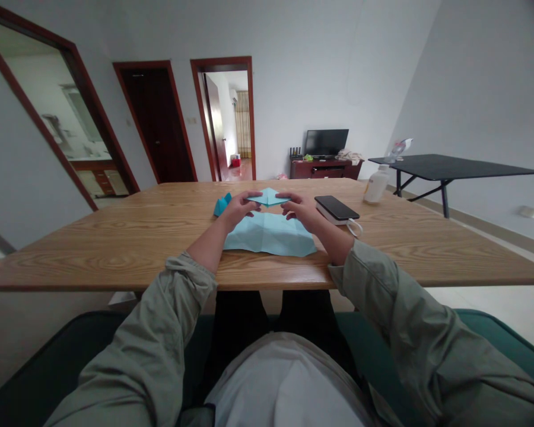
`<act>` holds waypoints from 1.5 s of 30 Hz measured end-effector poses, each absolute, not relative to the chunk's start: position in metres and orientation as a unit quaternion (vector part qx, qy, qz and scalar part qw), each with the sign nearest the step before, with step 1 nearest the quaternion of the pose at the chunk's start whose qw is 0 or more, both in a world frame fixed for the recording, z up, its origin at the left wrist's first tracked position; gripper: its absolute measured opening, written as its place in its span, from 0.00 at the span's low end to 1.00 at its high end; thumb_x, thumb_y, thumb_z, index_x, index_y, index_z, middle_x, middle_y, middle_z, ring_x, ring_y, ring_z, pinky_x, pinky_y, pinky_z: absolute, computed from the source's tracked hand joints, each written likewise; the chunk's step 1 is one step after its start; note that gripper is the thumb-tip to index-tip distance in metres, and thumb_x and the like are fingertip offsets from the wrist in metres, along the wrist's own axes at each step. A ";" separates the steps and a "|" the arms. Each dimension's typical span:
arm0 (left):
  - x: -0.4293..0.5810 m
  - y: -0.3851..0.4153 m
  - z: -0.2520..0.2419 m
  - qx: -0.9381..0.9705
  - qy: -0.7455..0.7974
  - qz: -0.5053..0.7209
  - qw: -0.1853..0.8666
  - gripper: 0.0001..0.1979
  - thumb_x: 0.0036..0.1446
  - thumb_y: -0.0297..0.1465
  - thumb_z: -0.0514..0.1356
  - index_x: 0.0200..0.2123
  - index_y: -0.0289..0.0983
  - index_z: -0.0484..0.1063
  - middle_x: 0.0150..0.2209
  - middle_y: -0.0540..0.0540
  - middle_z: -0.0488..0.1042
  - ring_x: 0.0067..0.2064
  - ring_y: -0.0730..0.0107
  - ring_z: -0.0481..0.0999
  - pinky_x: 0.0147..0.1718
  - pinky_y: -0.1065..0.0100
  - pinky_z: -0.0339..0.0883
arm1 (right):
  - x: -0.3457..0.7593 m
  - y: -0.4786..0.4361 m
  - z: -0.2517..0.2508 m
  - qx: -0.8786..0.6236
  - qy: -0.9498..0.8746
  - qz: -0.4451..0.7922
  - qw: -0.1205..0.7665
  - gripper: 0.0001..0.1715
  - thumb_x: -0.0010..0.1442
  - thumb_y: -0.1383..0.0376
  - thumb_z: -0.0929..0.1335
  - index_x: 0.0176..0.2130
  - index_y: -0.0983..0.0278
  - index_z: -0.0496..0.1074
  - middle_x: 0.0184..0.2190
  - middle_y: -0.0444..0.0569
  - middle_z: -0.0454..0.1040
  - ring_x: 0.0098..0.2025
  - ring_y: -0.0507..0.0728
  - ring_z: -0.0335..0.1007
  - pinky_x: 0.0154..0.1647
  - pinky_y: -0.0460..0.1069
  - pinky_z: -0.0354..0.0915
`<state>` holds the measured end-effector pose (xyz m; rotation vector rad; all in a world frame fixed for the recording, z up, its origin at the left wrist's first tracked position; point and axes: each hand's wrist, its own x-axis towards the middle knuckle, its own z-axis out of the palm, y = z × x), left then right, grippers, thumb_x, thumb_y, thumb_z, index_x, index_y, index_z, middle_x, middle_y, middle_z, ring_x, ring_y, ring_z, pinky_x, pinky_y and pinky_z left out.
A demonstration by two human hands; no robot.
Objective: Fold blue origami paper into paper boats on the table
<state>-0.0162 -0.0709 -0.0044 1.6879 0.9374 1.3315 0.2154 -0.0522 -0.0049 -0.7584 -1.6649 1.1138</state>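
The left grip [238,212] and right grip [296,210] pinch opposite tips of the folded blue paper [267,197], its long axis crosswise, above the creased blue sheet [269,236].

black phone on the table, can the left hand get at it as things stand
Probably not easily. The left hand is pinching the folded blue paper with the right hand, which lies between it and the phone, so it would likely have to let go and cross over.
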 end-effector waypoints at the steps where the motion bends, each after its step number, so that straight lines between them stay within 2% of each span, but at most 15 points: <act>1: -0.017 -0.071 -0.005 0.666 0.369 0.520 0.388 0.24 0.49 0.35 0.64 0.51 0.37 0.73 0.37 0.44 0.77 0.41 0.65 0.78 0.32 0.71 0.65 | 0.215 -0.052 -0.005 -0.309 -0.682 0.458 0.480 0.24 0.48 0.63 0.71 0.47 0.60 0.75 0.30 0.43 0.72 0.30 0.50 0.68 0.27 0.45 0.64; 6: -0.018 -0.066 -0.007 0.678 0.381 0.499 0.383 0.23 0.46 0.41 0.68 0.46 0.37 0.76 0.36 0.45 0.78 0.41 0.64 0.77 0.32 0.70 0.66 | 0.215 -0.052 -0.005 -0.316 -0.680 0.455 0.480 0.17 0.49 0.61 0.71 0.40 0.61 0.76 0.31 0.44 0.73 0.30 0.50 0.68 0.27 0.45 0.64; 10: -0.018 -0.064 -0.008 0.673 0.378 0.500 0.391 0.24 0.46 0.42 0.69 0.45 0.37 0.76 0.34 0.45 0.77 0.40 0.65 0.77 0.31 0.71 0.64 | 0.215 -0.051 -0.006 -0.314 -0.680 0.460 0.476 0.16 0.49 0.59 0.72 0.40 0.60 0.75 0.32 0.44 0.73 0.29 0.50 0.67 0.26 0.44 0.64; 15: -0.020 -0.069 -0.006 0.658 0.354 0.508 0.429 0.22 0.48 0.40 0.68 0.46 0.37 0.76 0.37 0.45 0.76 0.39 0.68 0.77 0.31 0.72 0.63 | 0.216 -0.050 -0.006 -0.300 -0.680 0.472 0.475 0.17 0.49 0.60 0.72 0.41 0.61 0.76 0.29 0.43 0.71 0.30 0.50 0.68 0.26 0.44 0.64; 19: -0.021 -0.068 -0.006 0.645 0.336 0.511 0.458 0.18 0.49 0.35 0.62 0.44 0.37 0.76 0.34 0.46 0.74 0.36 0.69 0.77 0.30 0.72 0.63 | 0.215 -0.051 -0.007 -0.309 -0.676 0.473 0.474 0.18 0.48 0.63 0.70 0.42 0.61 0.75 0.26 0.42 0.69 0.29 0.51 0.67 0.26 0.44 0.64; 23: -0.022 -0.067 -0.005 0.635 0.323 0.512 0.480 0.19 0.47 0.34 0.58 0.43 0.35 0.76 0.34 0.45 0.74 0.35 0.68 0.76 0.29 0.70 0.64 | 0.213 -0.051 -0.009 -0.315 -0.675 0.473 0.472 0.19 0.48 0.63 0.70 0.43 0.61 0.75 0.26 0.41 0.69 0.28 0.50 0.67 0.26 0.44 0.64; 32: -0.021 -0.063 -0.007 0.637 0.359 0.517 0.445 0.21 0.45 0.30 0.57 0.44 0.35 0.77 0.33 0.46 0.72 0.32 0.71 0.70 0.29 0.71 0.65 | 0.213 -0.049 -0.010 -0.313 -0.674 0.469 0.477 0.18 0.49 0.62 0.70 0.42 0.61 0.74 0.26 0.42 0.70 0.28 0.50 0.67 0.25 0.44 0.63; 35: -0.019 -0.061 -0.008 0.634 0.391 0.531 0.404 0.18 0.48 0.35 0.62 0.43 0.37 0.77 0.33 0.47 0.72 0.33 0.72 0.70 0.28 0.72 0.65 | 0.212 -0.049 -0.010 -0.317 -0.682 0.455 0.477 0.17 0.50 0.59 0.71 0.41 0.60 0.74 0.26 0.41 0.70 0.27 0.50 0.67 0.25 0.44 0.63; 38: -0.016 -0.063 -0.007 0.640 0.409 0.533 0.373 0.20 0.47 0.43 0.67 0.40 0.36 0.77 0.33 0.47 0.73 0.33 0.71 0.70 0.27 0.71 0.65 | 0.212 -0.048 -0.010 -0.320 -0.689 0.442 0.477 0.17 0.50 0.56 0.72 0.40 0.61 0.75 0.26 0.42 0.70 0.27 0.50 0.67 0.24 0.44 0.63; 45: -0.011 -0.067 -0.005 0.682 0.407 0.523 0.310 0.22 0.47 0.48 0.67 0.33 0.34 0.79 0.26 0.48 0.72 0.27 0.74 0.66 0.25 0.71 0.62 | 0.211 -0.051 -0.010 -0.331 -0.720 0.403 0.457 0.20 0.50 0.51 0.73 0.37 0.63 0.77 0.28 0.45 0.72 0.30 0.51 0.66 0.26 0.44 0.64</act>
